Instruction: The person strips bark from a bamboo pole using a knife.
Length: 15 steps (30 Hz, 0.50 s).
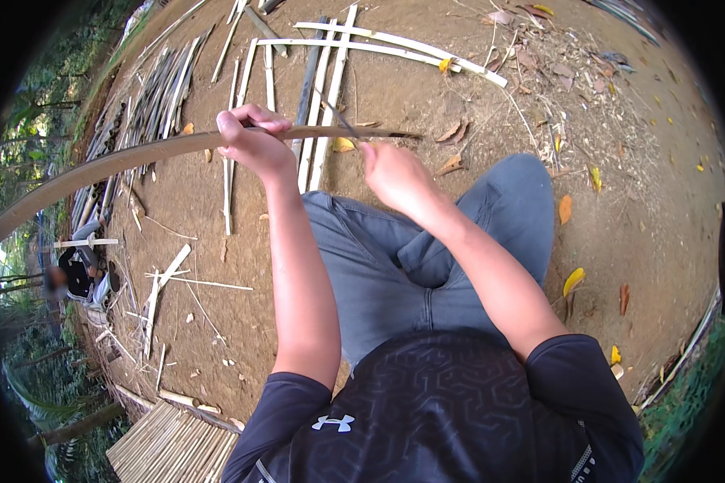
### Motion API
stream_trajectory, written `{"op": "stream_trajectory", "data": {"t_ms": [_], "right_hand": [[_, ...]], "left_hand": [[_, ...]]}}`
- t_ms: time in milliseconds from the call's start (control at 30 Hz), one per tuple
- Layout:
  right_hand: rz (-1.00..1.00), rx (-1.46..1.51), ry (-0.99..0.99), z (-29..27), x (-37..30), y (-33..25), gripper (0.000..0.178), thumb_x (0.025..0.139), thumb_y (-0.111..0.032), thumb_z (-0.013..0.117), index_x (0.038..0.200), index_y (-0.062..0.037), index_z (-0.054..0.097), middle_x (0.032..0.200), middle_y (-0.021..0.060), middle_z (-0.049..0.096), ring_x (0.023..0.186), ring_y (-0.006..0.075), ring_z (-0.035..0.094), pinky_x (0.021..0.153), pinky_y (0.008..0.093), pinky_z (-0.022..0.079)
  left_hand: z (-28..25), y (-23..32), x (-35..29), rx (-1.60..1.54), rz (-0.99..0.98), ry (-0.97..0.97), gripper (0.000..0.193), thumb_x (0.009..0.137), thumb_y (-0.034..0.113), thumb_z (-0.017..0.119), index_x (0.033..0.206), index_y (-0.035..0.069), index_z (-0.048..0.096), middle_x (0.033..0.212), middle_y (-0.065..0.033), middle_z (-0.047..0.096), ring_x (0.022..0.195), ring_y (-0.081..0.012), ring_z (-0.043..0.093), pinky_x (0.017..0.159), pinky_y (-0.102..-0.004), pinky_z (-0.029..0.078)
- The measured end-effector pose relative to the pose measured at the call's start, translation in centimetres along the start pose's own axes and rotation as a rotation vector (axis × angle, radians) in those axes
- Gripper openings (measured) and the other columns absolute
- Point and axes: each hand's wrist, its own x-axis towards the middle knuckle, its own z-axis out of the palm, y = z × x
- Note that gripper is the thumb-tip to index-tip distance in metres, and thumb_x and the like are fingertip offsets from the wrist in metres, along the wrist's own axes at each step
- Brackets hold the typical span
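Note:
A long brown bamboo strip (121,167) bends across from the far left edge to just beyond my knees. My left hand (254,145) is closed around it near its right-hand end, thumb on the upper side. Just to the right, my right hand (399,177) grips a thin, dark-bladed knife (342,121); its handle is hidden in the fist. The blade slants up and left, crossing the strip close to its tip. Whether the edge touches the strip I cannot tell. My crossed legs (499,197) lie below both hands.
Pale split strips (395,50) lie crossed on the dirt ahead, with a dark strip (308,88) among them. A pile of poles (157,88) lies at left. A slatted mat (173,447) is at lower left. Another person (80,274) sits at far left. Shavings (596,105) and leaves litter the right.

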Motion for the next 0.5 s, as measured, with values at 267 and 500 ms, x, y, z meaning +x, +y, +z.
{"op": "stream_trajectory", "data": {"t_ms": [267,500], "right_hand": [[-0.013,-0.046,0.025,0.9,0.6,1.7,0.052,0.108,-0.032,0.027,0.089,0.0036,0.060,0.058,0.0072,0.055,0.051,0.0204,0.057,0.053,0.0384,0.052],[0.192,-0.041,-0.081,0.7,2.0,5.5,0.052,0.108,-0.033,0.027,0.094,0.0023,0.062,0.059,0.0070,0.053,0.050,0.0208,0.052,0.056,0.0400,0.049]], "left_hand": [[-1.2,-0.5,0.1,-0.045,0.002,-0.117,0.045,0.092,0.040,0.037,0.062,0.008,0.044,0.047,-0.0033,0.041,0.039,-0.0137,0.040,0.039,-0.0309,0.040],[-0.8,-0.4,0.2,-0.027,0.036,-0.140,0.043,0.093,0.038,0.037,0.064,0.007,0.045,0.046,-0.0038,0.042,0.038,-0.0135,0.041,0.037,-0.0304,0.042]]}}
